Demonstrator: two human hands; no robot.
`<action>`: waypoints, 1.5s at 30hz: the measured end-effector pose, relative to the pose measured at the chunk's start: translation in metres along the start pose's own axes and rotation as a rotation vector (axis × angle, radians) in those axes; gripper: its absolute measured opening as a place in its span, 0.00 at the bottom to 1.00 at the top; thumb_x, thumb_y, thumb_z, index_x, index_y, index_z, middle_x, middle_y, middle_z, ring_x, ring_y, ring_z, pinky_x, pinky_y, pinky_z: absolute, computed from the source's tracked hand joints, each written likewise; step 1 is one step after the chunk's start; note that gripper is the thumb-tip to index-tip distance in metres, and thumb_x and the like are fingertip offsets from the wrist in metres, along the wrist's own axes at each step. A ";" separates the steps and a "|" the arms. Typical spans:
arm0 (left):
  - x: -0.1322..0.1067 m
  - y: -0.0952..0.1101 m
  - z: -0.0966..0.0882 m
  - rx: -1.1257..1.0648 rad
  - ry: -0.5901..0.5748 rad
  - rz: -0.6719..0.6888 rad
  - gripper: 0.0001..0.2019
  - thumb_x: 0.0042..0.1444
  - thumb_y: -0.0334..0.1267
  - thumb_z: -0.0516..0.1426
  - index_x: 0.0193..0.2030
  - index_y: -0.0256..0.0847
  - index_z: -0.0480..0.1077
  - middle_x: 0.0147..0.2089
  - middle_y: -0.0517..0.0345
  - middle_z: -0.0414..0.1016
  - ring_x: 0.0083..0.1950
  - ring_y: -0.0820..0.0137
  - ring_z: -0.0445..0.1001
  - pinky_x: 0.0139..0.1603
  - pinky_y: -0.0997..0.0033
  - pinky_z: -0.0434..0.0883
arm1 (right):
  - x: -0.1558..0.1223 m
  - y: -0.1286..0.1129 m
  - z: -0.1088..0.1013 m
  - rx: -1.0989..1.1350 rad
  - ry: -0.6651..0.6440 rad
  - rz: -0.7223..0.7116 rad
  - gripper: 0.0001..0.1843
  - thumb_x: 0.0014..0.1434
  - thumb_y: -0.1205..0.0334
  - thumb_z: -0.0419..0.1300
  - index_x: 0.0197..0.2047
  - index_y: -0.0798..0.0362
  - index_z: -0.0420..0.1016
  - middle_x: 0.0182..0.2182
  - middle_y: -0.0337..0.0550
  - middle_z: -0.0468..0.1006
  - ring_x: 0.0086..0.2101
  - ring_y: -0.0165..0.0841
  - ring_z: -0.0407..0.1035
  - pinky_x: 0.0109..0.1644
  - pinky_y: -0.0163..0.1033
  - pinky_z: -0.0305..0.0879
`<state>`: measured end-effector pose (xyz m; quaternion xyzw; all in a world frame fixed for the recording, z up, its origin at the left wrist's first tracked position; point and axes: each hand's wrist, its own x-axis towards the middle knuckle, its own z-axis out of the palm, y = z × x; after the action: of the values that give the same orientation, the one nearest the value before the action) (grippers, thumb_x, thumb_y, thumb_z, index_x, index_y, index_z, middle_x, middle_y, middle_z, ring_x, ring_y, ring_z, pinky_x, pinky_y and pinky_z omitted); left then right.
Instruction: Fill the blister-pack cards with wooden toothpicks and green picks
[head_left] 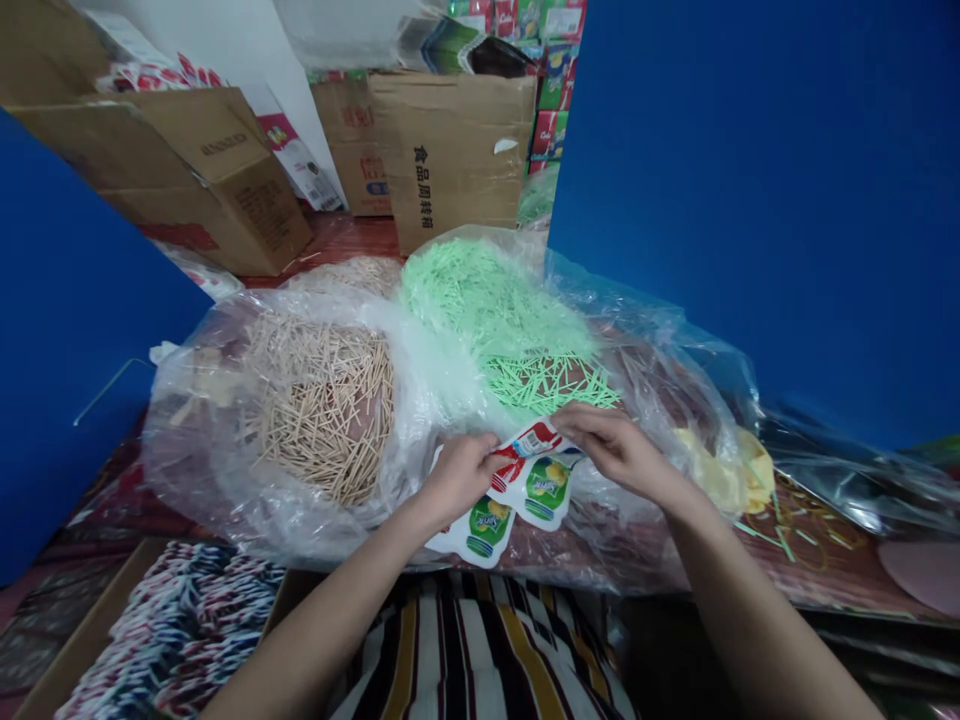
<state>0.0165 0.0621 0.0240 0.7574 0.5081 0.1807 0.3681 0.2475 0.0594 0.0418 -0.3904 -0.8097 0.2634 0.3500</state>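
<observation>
Between my two hands is a small red-and-white printed packet (pixel 534 440) with a barcode. My left hand (pixel 461 475) pinches its left end, fingers closed. My right hand (pixel 611 445) has its fingers closed at the packet's right end, right beside the near edge of the green sticks (pixel 544 385). Below the packet, a white packet with a green Sprite print (pixel 546 490) overlaps it. A second Sprite packet (pixel 484 530) lies lower left, partly under my left forearm. Whether these packets are joined to the held one, I cannot tell.
Left of my hands, an open clear bag holds beige sticks (pixel 337 430). Crumpled clear plastic (pixel 660 390) spreads to the right, near yellow pieces (pixel 754 470) and rubber bands (pixel 810 530). Cardboard boxes (pixel 457 150) stand behind. A box of stacked packets (pixel 180 630) sits lower left.
</observation>
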 end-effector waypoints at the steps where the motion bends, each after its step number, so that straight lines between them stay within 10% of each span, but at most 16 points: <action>1: 0.000 0.001 -0.002 0.044 -0.009 0.030 0.14 0.56 0.38 0.53 0.21 0.40 0.63 0.18 0.65 0.57 0.23 0.73 0.60 0.26 0.72 0.52 | 0.000 0.002 -0.003 0.007 -0.039 0.011 0.13 0.64 0.63 0.51 0.43 0.54 0.76 0.40 0.49 0.79 0.40 0.35 0.74 0.41 0.38 0.70; 17: -0.011 -0.005 0.003 0.235 0.001 0.116 0.09 0.55 0.31 0.53 0.29 0.38 0.74 0.25 0.56 0.75 0.28 0.67 0.72 0.30 0.72 0.60 | 0.000 0.012 -0.018 0.444 -0.498 0.339 0.17 0.62 0.56 0.55 0.49 0.54 0.77 0.36 0.46 0.81 0.31 0.31 0.75 0.35 0.36 0.72; 32: -0.013 -0.009 -0.002 -0.126 -0.070 0.091 0.10 0.56 0.38 0.56 0.27 0.37 0.75 0.22 0.61 0.71 0.24 0.74 0.66 0.26 0.75 0.58 | 0.001 0.006 -0.002 0.363 -0.391 0.235 0.18 0.60 0.52 0.56 0.36 0.58 0.79 0.30 0.45 0.77 0.30 0.32 0.71 0.32 0.33 0.65; 41: -0.025 -0.027 -0.005 -0.856 -0.036 -0.256 0.13 0.48 0.44 0.62 0.33 0.35 0.72 0.28 0.56 0.77 0.25 0.73 0.72 0.26 0.74 0.69 | 0.009 0.033 -0.008 -0.250 0.284 0.458 0.25 0.58 0.43 0.54 0.50 0.53 0.74 0.44 0.55 0.77 0.42 0.46 0.73 0.43 0.47 0.69; 45: -0.033 -0.029 -0.007 -0.899 0.049 -0.250 0.12 0.47 0.42 0.63 0.32 0.34 0.72 0.30 0.54 0.78 0.27 0.73 0.74 0.27 0.74 0.70 | 0.015 -0.004 0.024 0.152 -0.029 0.367 0.24 0.64 0.45 0.46 0.46 0.53 0.75 0.40 0.48 0.79 0.39 0.38 0.74 0.40 0.39 0.70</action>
<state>-0.0202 0.0409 0.0103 0.4512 0.4754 0.3550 0.6666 0.2206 0.0654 0.0350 -0.4999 -0.7078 0.3890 0.3128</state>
